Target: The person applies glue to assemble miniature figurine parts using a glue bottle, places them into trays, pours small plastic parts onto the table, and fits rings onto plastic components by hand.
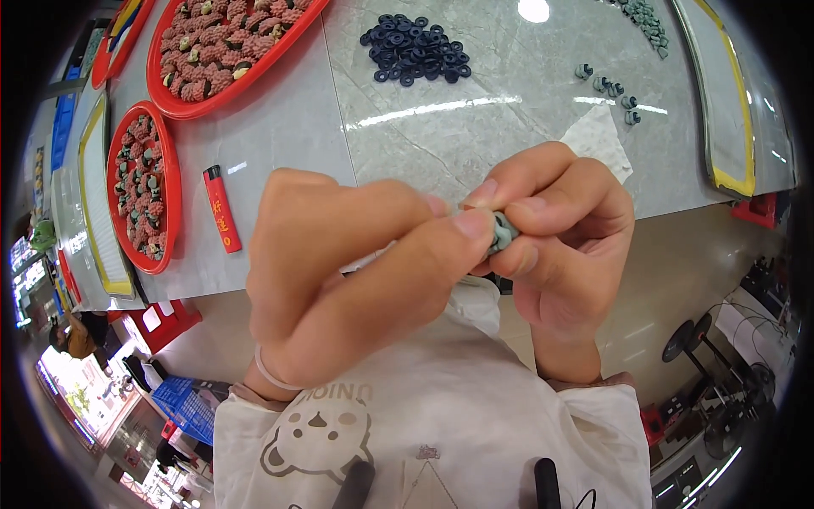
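Close in front of my chest, both hands meet around a small grey-green piece with a dark part on it. My left hand pinches it from the left between thumb and forefinger. From the other side, my right hand grips it with thumb and fingertips. The fingers cover much of the piece. Beyond my hands lies a heap of dark blue rings. Several small grey-green and dark pieces stand in a loose row at the far right, with a pile of grey-green pieces behind them.
Two red trays hold many pinkish-red knobbly pieces: a large tray and a smaller tray. Beside the smaller one lies a red lighter. A white sheet rests past my right hand. The grey table's near edge runs beneath my hands.
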Demonstrator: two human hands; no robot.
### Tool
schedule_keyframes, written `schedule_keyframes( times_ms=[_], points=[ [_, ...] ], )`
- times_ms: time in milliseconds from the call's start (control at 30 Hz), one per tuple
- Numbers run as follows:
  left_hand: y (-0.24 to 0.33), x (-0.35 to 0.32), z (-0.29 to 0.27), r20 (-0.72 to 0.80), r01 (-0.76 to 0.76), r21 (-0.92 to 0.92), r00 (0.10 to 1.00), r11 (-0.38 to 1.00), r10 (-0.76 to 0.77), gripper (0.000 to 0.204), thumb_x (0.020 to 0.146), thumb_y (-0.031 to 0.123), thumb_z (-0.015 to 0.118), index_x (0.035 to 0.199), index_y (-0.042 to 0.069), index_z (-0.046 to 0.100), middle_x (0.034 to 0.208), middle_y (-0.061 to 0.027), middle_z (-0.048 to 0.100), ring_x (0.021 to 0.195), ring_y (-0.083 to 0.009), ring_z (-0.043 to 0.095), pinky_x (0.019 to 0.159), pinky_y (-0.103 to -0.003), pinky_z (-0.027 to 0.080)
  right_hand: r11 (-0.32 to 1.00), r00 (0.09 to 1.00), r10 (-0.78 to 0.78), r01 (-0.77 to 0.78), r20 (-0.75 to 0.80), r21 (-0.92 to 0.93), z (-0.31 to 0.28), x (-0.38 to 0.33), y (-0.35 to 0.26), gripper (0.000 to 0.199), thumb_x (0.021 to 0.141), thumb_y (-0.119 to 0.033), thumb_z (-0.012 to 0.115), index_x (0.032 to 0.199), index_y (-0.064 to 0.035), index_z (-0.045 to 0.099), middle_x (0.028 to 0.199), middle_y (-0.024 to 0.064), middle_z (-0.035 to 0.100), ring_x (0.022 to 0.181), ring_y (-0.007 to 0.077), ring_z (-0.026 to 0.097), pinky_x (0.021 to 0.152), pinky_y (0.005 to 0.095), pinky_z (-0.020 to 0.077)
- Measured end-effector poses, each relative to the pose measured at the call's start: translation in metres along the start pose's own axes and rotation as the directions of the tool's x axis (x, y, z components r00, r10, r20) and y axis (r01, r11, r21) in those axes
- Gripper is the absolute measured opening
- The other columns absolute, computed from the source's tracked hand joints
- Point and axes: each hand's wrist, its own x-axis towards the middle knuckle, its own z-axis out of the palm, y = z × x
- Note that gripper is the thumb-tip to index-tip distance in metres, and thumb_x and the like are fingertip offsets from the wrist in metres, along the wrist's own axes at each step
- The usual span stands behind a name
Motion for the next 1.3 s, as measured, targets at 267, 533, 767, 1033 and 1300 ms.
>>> schedule_keyframes(
  times_ms=[267,533,767,1033,1300],
  points=[
    [0.001,-0.001,0.007,-0.038,0.256,-0.431,0.953,0.865,-0.301,0.025,0.069,0.014,0.071,0.082,0.003,0.054,0.077,-0.0088,0.047,0.059,-0.0135,0.045,0.051,-0.025,0.037,0.963,0.983,-0.172,0.182,0.063,-0.200,-0.003,0.000,-0.001,0.018,0.069,0.001,0.068,0.082,-0.0009,0.055,0.088,0.0179,0.054,0.074,0.0176,0.059,0.064,0.0222,0.0501],
    [0.011,0.010,-0.002,0.031,0.255,-0.251,0.966,0.934,-0.255,0.028,0.062,0.018,0.074,0.079,0.005,0.057,0.073,-0.0054,0.048,0.053,-0.0113,0.043,0.048,-0.023,0.030,0.993,0.995,0.036,-0.025,0.096,-0.112,-0.008,-0.001,-0.020,0.017,0.064,0.005,0.070,0.075,-0.0001,0.057,0.083,0.0175,0.054,0.068,0.0175,0.059,0.057,0.0207,0.0501],
    [-0.003,0.007,0.001,0.070,0.231,-0.110,0.972,0.967,-0.224,0.029,0.059,0.013,0.075,0.082,0.004,0.059,0.075,-0.0068,0.052,0.055,-0.0094,0.046,0.047,-0.020,0.029,0.980,0.998,0.056,-0.054,0.007,-0.194,-0.031,-0.003,-0.018,0.019,0.073,-0.002,0.064,0.090,0.0005,0.057,0.084,0.0118,0.054,0.064,0.0134,0.055,0.057,0.0208,0.0454],
    [-0.051,0.015,0.011,0.117,0.219,0.435,0.948,0.873,-0.296,0.009,0.069,0.009,0.065,0.077,0.006,0.060,0.076,-0.0013,0.055,0.060,-0.0143,0.050,0.053,-0.025,0.037,0.563,0.828,-0.282,-0.266,-0.485,-0.782,-0.095,0.001,-0.061,0.022,0.073,0.002,0.060,0.095,0.0025,0.059,0.086,0.0066,0.059,0.073,0.0118,0.054,0.070,0.0220,0.0429],
    [-0.054,0.024,0.025,0.186,-0.011,0.571,0.976,0.821,-0.116,0.009,0.068,0.009,0.064,0.074,0.007,0.058,0.073,0.0002,0.053,0.060,-0.0159,0.050,0.053,-0.027,0.038,0.358,0.870,-0.306,-0.272,-0.387,-0.894,-0.097,0.017,-0.049,0.019,0.067,0.006,0.062,0.085,0.0020,0.060,0.078,0.0058,0.060,0.069,0.0084,0.055,0.065,0.0211,0.0445]
  ],
)
